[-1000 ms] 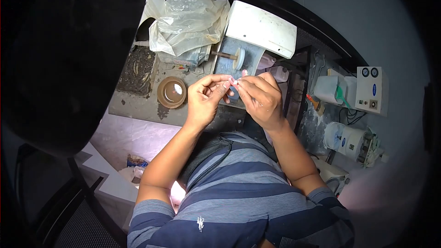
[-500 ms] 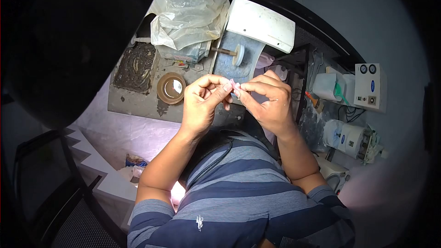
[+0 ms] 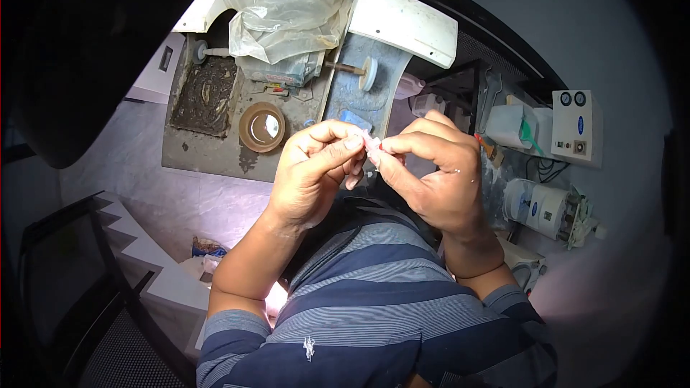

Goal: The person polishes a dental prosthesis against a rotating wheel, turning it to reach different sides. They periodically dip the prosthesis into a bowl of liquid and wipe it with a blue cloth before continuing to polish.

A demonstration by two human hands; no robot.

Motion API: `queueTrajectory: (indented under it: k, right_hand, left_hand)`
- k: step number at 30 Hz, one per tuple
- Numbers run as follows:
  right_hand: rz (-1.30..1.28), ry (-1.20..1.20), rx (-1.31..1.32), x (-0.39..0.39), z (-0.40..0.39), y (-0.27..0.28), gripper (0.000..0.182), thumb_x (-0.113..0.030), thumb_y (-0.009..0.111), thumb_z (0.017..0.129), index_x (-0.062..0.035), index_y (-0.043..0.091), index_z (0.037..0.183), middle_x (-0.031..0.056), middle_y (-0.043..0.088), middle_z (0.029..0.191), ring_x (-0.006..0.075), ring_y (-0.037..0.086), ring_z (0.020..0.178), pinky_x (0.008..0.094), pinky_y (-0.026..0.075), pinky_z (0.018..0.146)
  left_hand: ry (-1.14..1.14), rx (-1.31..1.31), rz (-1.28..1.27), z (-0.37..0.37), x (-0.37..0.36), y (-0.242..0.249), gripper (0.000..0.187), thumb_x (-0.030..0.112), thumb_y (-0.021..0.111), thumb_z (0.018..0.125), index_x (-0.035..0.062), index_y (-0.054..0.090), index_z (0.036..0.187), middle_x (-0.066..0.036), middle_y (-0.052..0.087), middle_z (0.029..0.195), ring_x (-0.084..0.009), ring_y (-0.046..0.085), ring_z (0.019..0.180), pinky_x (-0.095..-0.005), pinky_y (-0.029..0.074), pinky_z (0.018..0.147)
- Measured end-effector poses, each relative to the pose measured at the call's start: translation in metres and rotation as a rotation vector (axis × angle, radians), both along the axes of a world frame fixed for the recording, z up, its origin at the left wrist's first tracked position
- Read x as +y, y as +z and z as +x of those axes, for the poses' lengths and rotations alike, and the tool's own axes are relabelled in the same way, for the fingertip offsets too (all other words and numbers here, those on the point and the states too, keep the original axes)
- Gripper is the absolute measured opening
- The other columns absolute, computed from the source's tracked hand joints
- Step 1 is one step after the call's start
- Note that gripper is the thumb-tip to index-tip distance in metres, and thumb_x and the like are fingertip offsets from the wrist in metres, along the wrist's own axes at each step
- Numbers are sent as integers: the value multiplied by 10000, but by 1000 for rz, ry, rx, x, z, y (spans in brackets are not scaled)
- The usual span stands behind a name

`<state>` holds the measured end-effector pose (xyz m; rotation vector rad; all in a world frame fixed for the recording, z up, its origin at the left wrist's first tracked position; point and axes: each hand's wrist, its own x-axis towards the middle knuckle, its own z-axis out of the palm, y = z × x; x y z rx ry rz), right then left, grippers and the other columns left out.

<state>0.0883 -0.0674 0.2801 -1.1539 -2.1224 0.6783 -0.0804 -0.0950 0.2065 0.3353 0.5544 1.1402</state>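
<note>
A small pink piece [image 3: 371, 145] is held between my two hands, above the front edge of the workbench. My left hand [image 3: 316, 165] pinches its left side between thumb and index finger. On its right side, the thumb and index finger of my right hand [image 3: 435, 165] are closed on it. A spot of red shows by the right fingertips. Behind the hands, a pale wheel on a shaft [image 3: 370, 74] stands over a blue-grey tray [image 3: 352, 104]. The fingertips hide part of the pink piece.
A brown bowl [image 3: 247, 128] with liquid sits on the bench, beside a dirty recessed tray [image 3: 205, 97]. Clear plastic [image 3: 287, 18] covers a machine behind. White hoods [image 3: 406, 21] stand at the back. On the right are a gauge box [image 3: 575, 129] and a white machine [image 3: 544, 210].
Both hands have come slightly nearer and look larger, still pinching the pink piece. The bench has shifted up and left in view, with more of its left side showing.
</note>
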Motion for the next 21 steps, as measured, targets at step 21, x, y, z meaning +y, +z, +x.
queueTrajectory:
  k: [21]
  right_hand:
    - [96, 108, 2, -4, 12, 4, 129, -16, 780, 678, -25, 692, 771, 65, 652, 711, 182, 558, 633, 280, 417, 583]
  left_hand:
    - [24, 28, 64, 3, -7, 10, 104, 69, 618, 884, -30, 651, 882, -76, 630, 743, -95, 528, 589, -222, 412, 545]
